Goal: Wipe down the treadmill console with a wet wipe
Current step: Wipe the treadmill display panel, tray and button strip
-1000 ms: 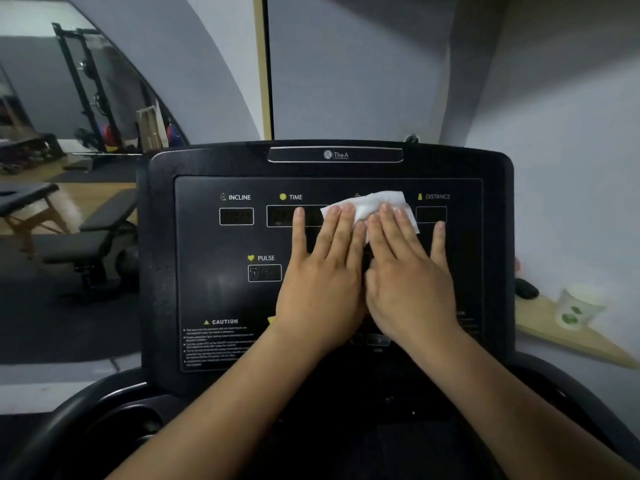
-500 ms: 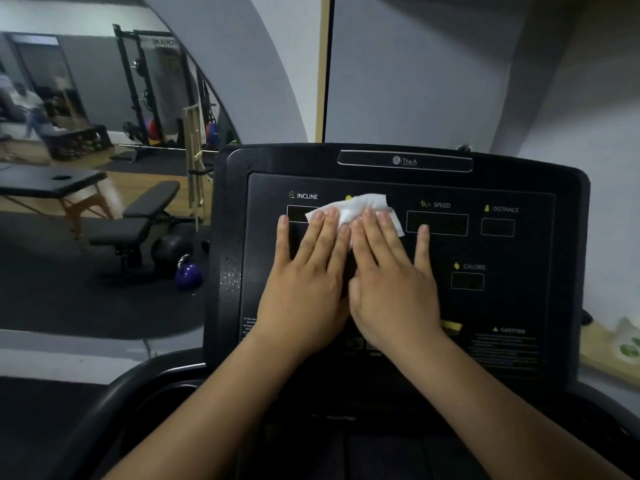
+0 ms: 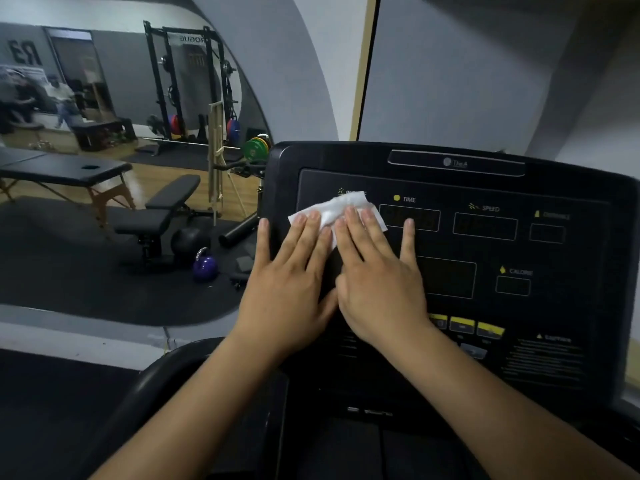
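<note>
At the far left, a mirror (image 3: pixel 104 98) on the wall reflects a gym floor: a black massage table (image 3: pixel 65 169) on wooden legs, then a black adjustable weight seat (image 3: pixel 157 211), with a squat rack (image 3: pixel 188 84) far behind it. Near the seat's foot lie a dark ball (image 3: pixel 188 240) and a purple kettlebell (image 3: pixel 205 265), and a little to the right a black foam roller (image 3: pixel 239 230) rests on the dark mat. Green weight plates (image 3: pixel 256 148) show just beside the upper left corner of the treadmill console (image 3: pixel 485 306).

The console is a black slanted panel filling the right half of the view. The left hand (image 3: pixel 294 282) lies flat on its left part, fingers spread and straight, the little finger reaching over the left border of the panel. The middle fingertips press on a white wet wipe (image 3: pixel 341 207), which lies crumpled against the panel at its upper left, covering part of the INCLINE label. The right hand (image 3: pixel 381 285) lies flat just beside the left, their thumbs touching, its fingers also extended; three of them press on the right part of the wipe while the little finger stretches out apart toward the TIME display (image 3: pixel 410 219). Neither hand is curled around the wipe; both pin it open-palmed to the surface.

Farther right on the panel are the SPEED display (image 3: pixel 485 226), the CALORIE window (image 3: pixel 512 285) and a row of yellow buttons (image 3: pixel 465 325) near the right wrist.
</note>
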`<state>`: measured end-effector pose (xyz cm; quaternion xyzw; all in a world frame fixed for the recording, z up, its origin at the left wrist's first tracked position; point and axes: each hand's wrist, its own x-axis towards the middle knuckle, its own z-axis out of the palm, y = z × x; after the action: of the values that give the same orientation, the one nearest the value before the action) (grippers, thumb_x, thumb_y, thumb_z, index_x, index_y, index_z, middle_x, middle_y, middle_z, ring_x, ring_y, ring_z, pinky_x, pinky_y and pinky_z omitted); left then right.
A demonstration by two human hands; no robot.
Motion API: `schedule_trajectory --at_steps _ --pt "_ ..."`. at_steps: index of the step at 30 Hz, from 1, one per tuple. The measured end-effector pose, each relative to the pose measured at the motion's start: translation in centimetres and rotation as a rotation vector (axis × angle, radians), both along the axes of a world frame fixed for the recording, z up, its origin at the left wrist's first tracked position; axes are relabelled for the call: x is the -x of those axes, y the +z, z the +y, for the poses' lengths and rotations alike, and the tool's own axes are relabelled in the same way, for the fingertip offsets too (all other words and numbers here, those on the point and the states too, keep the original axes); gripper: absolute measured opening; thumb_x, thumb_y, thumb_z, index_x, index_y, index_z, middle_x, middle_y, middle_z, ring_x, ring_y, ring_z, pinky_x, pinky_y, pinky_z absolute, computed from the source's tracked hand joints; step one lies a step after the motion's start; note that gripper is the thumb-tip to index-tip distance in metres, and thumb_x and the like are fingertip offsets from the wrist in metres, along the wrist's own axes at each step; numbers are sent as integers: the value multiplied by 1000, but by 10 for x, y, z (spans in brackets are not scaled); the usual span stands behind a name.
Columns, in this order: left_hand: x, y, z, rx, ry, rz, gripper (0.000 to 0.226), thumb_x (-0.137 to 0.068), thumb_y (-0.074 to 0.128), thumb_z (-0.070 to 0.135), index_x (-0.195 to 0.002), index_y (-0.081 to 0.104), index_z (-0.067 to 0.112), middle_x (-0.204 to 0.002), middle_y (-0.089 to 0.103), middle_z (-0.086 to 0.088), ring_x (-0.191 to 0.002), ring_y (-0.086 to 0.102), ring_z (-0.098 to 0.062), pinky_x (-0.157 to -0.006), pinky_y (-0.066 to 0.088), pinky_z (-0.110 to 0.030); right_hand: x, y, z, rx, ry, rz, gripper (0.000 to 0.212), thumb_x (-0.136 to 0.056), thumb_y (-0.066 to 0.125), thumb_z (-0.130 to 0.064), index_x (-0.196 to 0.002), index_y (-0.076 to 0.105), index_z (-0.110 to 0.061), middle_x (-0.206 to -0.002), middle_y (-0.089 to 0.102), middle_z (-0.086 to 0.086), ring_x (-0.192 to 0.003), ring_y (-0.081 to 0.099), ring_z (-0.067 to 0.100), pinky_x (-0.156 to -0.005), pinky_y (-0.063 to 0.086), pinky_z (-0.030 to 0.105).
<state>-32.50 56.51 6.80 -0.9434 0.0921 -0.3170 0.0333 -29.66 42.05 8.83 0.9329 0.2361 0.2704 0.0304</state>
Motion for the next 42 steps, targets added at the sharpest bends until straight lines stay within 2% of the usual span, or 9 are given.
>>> schedule_trajectory --at_steps 4,8,14,19,21,24,28,35,42 --pt "21 -29 8 29 -2 46 79 -92 34 59 -150 32 5 -160 22 -16 -149 16 -27 -118 7 -60 21 -32 1 10 46 9 68 -86 23 -32 -150 25 -12 -161 18 7 -149 10 20 -113 9 67" --pt "22 -27 29 77 -59 19 68 -94 37 55 -147 41 13 -159 28 -10 -148 21 -22 -119 8 -58 18 -29 7 39 63 7 68 -85 25 -33 -149 32 -12 -159 25 6 -148 15 19 -112 8 68" --pt "-3 2 35 269 -109 -75 47 -97 37 31 -129 60 4 -146 47 -20 -140 38 -33 -119 19 -53 7 -6 34 8 14 -4 70 -85 15 -33 -152 23 -15 -162 13 3 -150 4 17 -113 0 67" --pt "19 -48 34 300 -184 -214 17 -86 65 4 -100 72 -3 -128 62 -24 -127 52 -40 -105 43 -55 45 -56 22 45 66 38 72 -81 27 -31 -151 29 -14 -160 20 3 -149 13 18 -111 9 70" --pt "19 -49 34 294 -172 -236 12 -80 70 -6 -91 72 -2 -124 64 -24 -123 56 -39 -102 45 -55 49 -63 19 80 70 56 71 -81 28 -31 -150 31 -14 -160 22 2 -148 15 18 -110 10 71" --pt "4 -28 33 314 -147 -240 25 -83 64 -6 -108 64 -1 -132 58 -24 -127 51 -40 -111 34 -46 35 -38 30 93 0 34 71 -82 21 -34 -150 27 -16 -161 18 0 -148 13 17 -110 3 72" --pt "-1 -22 36 326 -131 -159 45 -95 51 18 -140 51 7 -148 44 -21 -139 38 -39 -117 27 -50 24 -16 44 42 -53 33 71 -83 15 -33 -152 21 -18 -162 13 -2 -149 4 15 -110 -2 71" --pt "50 -85 36 257 -174 -47 52 -95 47 35 -140 52 9 -153 38 -13 -144 32 -29 -118 20 -52 63 -77 20 66 44 71 69 -82 31 -30 -149 30 -15 -159 25 1 -148 15 17 -109 10 72" --pt "4 -24 39 183 -94 -30 58 -99 31 44 -147 42 14 -157 30 -14 -147 23 -30 -120 6 -56 26 -25 38 -7 -79 30 65 -90 21 -34 -152 20 -16 -162 14 -1 -149 4 14 -111 1 70"
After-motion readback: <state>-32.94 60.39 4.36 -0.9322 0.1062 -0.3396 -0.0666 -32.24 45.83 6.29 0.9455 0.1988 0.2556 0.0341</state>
